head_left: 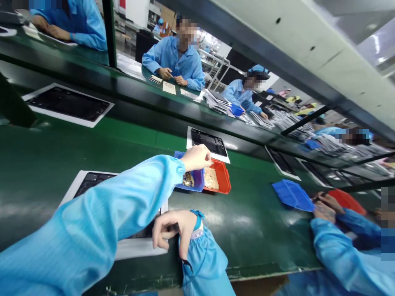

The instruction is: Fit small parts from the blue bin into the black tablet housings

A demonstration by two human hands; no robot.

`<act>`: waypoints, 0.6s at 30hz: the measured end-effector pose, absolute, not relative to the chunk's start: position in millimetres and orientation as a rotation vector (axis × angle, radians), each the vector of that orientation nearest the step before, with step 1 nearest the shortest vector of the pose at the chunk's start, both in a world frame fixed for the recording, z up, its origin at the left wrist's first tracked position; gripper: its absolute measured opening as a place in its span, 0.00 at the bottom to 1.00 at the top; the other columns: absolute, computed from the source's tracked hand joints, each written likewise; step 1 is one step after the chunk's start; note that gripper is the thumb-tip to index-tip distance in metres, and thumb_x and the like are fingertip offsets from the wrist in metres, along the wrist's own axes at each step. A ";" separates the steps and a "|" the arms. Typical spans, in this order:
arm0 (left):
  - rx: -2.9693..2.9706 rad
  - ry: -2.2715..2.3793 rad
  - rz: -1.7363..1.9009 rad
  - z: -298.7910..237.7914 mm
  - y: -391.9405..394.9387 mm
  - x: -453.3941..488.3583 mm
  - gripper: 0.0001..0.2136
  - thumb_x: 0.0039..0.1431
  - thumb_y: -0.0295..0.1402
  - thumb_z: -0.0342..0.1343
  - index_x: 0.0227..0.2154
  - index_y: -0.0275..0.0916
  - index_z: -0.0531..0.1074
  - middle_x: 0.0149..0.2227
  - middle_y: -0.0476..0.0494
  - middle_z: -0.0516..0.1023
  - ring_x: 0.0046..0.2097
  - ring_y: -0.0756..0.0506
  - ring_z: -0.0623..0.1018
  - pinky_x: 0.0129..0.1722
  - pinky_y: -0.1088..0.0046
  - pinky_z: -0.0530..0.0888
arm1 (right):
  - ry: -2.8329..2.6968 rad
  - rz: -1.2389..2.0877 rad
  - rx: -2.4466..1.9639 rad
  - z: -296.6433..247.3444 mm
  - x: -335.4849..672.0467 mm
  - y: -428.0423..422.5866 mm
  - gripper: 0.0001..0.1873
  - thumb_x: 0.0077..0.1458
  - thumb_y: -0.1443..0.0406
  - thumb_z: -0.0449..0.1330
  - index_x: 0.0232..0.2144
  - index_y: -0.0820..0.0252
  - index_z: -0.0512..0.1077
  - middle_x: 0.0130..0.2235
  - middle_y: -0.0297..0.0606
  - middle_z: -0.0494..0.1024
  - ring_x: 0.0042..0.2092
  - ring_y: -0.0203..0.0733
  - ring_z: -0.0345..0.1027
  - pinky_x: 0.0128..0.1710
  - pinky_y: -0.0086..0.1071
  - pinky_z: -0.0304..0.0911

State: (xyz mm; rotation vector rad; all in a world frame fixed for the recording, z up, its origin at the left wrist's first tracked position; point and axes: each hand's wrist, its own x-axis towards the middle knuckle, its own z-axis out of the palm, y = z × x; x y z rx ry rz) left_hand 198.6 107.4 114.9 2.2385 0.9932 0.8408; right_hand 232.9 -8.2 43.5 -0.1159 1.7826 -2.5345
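My left hand (197, 158) reaches over two small bins, its fingers curled together above the red bin (227, 181); whatever they pinch is hidden. Pale, flat little pieces (211, 178) lie in the red bin. Beside it, the blue bin (197, 186) holds small metallic parts (188, 179), partly covered by my left sleeve. My right hand (173, 228) is bent, fingers curled around a small black object (175, 227), over a dark flat panel on a white sheet (138, 250). My left forearm hides much of that panel.
Further dark panels on white sheets lie along the green bench, one behind the bins (208, 142) and another at far left (69, 102). At right, a co-worker's hands (325, 207) work by a blue bin (293, 195). A shelf beam (277, 61) runs overhead.
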 end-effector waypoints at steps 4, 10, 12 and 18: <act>2.274 1.005 0.723 107.7 119.9 222.8 0.07 0.53 0.27 0.53 0.27 0.37 0.77 0.41 0.42 0.74 0.46 0.42 0.74 0.49 0.64 0.69 | 1.726 -2.498 -0.141 41.3 236.5 -8.5 0.43 0.20 0.64 0.77 0.42 0.65 0.65 0.30 0.31 0.71 0.20 0.23 0.47 0.20 0.22 0.53; 2.317 0.862 0.818 118.6 105.5 149.6 0.15 0.59 0.28 0.47 0.50 0.36 0.66 0.51 0.41 0.70 0.50 0.47 0.71 0.52 0.71 0.65 | 1.748 -2.660 -0.097 43.1 237.3 -12.7 0.36 0.21 0.65 0.77 0.37 0.64 0.66 0.29 0.30 0.71 0.20 0.22 0.48 0.19 0.22 0.50; 2.216 0.853 1.140 120.0 77.2 108.7 0.10 0.62 0.30 0.45 0.41 0.35 0.69 0.39 0.44 0.74 0.40 0.48 0.73 0.42 0.73 0.69 | 1.790 -2.791 -0.022 45.3 236.5 -16.7 0.37 0.23 0.65 0.76 0.39 0.63 0.66 0.29 0.30 0.72 0.19 0.22 0.47 0.17 0.21 0.47; 2.225 0.621 0.894 106.7 -25.0 19.9 0.17 0.64 0.33 0.40 0.20 0.36 0.65 0.21 0.50 0.68 0.24 0.53 0.67 0.26 0.78 0.62 | 2.186 -2.945 0.566 54.2 218.5 -27.0 0.53 0.28 0.60 0.75 0.55 0.55 0.53 0.19 0.16 0.60 0.18 0.24 0.43 0.17 0.20 0.40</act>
